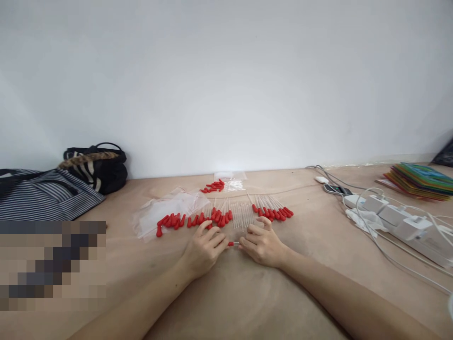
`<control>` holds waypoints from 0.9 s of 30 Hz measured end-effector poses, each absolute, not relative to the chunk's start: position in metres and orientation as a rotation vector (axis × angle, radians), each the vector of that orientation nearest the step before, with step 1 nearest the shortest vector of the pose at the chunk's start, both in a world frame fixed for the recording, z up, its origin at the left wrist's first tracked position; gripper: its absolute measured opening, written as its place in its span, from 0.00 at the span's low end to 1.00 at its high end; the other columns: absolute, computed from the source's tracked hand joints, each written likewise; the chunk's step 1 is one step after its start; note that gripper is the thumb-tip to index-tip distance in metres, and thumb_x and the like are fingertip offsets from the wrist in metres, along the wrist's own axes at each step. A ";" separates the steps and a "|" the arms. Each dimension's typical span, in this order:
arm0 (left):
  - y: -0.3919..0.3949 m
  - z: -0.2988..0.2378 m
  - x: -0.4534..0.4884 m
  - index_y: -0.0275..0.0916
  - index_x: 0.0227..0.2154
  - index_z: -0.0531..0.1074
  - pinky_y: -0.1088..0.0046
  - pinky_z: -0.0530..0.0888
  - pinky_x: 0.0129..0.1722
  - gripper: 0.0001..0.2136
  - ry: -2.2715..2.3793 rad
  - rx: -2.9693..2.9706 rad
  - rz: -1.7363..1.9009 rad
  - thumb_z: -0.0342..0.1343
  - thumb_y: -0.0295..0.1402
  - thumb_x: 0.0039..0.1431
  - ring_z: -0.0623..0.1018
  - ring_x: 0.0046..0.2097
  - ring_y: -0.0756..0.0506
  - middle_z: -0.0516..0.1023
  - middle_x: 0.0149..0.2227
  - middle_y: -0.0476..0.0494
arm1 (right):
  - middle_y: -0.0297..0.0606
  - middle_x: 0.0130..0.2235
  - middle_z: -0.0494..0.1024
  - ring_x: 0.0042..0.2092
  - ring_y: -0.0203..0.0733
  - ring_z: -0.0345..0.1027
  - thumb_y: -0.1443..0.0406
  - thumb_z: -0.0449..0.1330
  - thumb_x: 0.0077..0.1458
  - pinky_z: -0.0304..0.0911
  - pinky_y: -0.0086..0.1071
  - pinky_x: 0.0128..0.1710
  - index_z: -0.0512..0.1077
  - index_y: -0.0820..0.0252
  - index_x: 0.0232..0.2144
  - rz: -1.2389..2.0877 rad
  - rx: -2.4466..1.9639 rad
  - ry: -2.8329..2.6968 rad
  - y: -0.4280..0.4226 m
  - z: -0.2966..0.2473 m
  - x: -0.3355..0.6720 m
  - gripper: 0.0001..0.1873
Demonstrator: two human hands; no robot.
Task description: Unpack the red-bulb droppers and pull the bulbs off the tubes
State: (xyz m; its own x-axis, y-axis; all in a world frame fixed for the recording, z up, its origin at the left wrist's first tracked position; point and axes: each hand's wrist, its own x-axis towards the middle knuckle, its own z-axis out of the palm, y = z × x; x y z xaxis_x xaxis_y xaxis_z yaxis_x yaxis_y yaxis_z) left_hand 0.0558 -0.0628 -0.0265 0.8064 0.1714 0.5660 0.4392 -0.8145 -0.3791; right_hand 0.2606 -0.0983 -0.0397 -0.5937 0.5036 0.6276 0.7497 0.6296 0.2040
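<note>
Close in front of me, my left hand (206,248) pinches a red rubber dropper bulb (230,244). The glass dropper tube (237,243) runs from the bulb's mouth to my right hand (261,244), whose fingers are closed on it. Just beyond my hands lie several bare glass tubes (242,215) side by side. To their right, droppers with red bulbs (273,212) are fanned out. More red-bulbed droppers (221,217) lie to the left. Loose red bulbs (171,220) rest on clear plastic bags (155,211) further left.
At the back are another small heap of red bulbs (213,186) and a clear bag with tubes (235,183). On the right lie a power strip with chargers (406,226), cables and coloured sheets (421,181). A striped bag (49,196) and black bag (109,170) stand left.
</note>
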 end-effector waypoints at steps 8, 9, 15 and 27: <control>-0.068 -0.023 0.057 0.37 0.29 0.71 0.58 0.60 0.47 0.10 -0.448 -2.535 -0.734 0.45 0.23 0.59 0.72 0.35 0.47 0.77 0.28 0.48 | 0.28 0.18 0.67 0.31 0.32 0.57 0.64 0.47 0.59 0.34 0.39 0.49 0.66 0.59 0.21 -0.615 -0.954 -2.285 -0.100 -0.038 0.263 0.17; -0.068 -0.023 0.057 0.37 0.29 0.71 0.57 0.59 0.48 0.11 -0.448 -2.546 -0.749 0.44 0.23 0.59 0.72 0.36 0.47 0.77 0.29 0.48 | 0.28 0.17 0.67 0.31 0.32 0.58 0.64 0.47 0.59 0.34 0.39 0.49 0.66 0.59 0.21 -0.608 -0.947 -2.279 -0.100 -0.037 0.263 0.16; -0.064 -0.029 0.053 0.40 0.30 0.72 0.57 0.59 0.51 0.14 -0.487 -2.587 -0.768 0.41 0.23 0.60 0.73 0.38 0.47 0.77 0.30 0.48 | 0.28 0.18 0.68 0.32 0.33 0.59 0.63 0.49 0.57 0.35 0.40 0.49 0.67 0.58 0.21 -0.519 -0.990 -2.277 -0.101 -0.038 0.268 0.15; -0.059 -0.036 0.037 0.35 0.45 0.67 0.74 0.71 0.35 0.15 -0.848 -2.640 -1.015 0.39 0.26 0.61 0.73 0.35 0.48 0.71 0.35 0.40 | 0.37 0.28 0.76 0.36 0.40 0.64 0.67 0.48 0.54 0.42 0.37 0.40 0.72 0.57 0.34 -0.257 -1.760 -1.761 -0.079 -0.032 0.280 0.13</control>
